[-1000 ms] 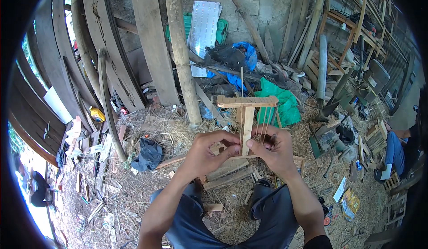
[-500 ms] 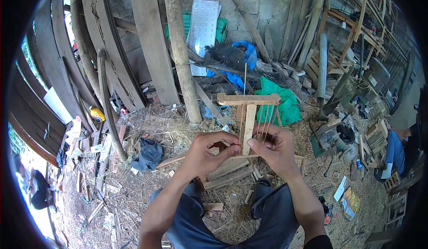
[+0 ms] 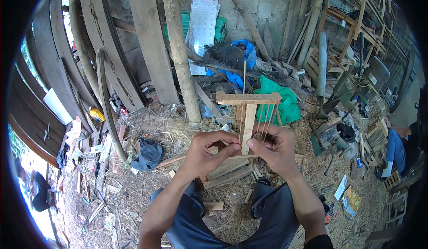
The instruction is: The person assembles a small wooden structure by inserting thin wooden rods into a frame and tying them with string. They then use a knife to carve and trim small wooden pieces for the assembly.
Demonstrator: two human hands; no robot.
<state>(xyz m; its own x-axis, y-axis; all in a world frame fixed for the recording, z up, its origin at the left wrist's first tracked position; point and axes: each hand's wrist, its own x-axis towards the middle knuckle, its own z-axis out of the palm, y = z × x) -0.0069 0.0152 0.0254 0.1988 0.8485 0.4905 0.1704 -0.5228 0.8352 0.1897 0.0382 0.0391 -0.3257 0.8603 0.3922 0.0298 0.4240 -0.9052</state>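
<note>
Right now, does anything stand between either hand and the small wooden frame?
Nothing visible does: the left hand and right hand are both at the wooden frame, the right thumb against its pale strip.

A: Hidden parts?
B: Lower ends of the rods (image 3: 269,114), behind the right hand (image 3: 274,153).
A: Cut off?
B: Right sleeve (image 3: 318,242), at the near edge; a person (image 3: 394,151), right, partly lost in darkness.

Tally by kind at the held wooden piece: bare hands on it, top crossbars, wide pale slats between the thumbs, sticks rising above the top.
Hands (left hand, right hand): 2
Top crossbar: 1
Wide pale slat: 1
Stick rising above: 1
Total: 5
</note>
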